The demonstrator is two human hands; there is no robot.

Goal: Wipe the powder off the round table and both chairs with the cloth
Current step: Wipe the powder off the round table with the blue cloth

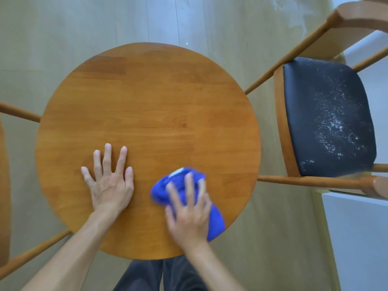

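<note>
The round wooden table (147, 97) fills the middle of the head view, and its top shows no powder. My left hand (110, 181) lies flat on it near the front, fingers spread. My right hand (189, 211) presses a bunched blue cloth (168, 187) onto the table's front right part with straight fingers; hand and cloth are blurred. To the right stands a wooden chair with a black seat (310, 106) speckled with white powder. Only the edge and rails of the other chair (4, 185) show at the far left.
Pale wood flooring (63, 28) surrounds the table, with a faint powder smear (294, 13) at the top right. A white box or cabinet (357, 238) stands at the lower right behind the chair. My dark trousers (159, 276) show below the table.
</note>
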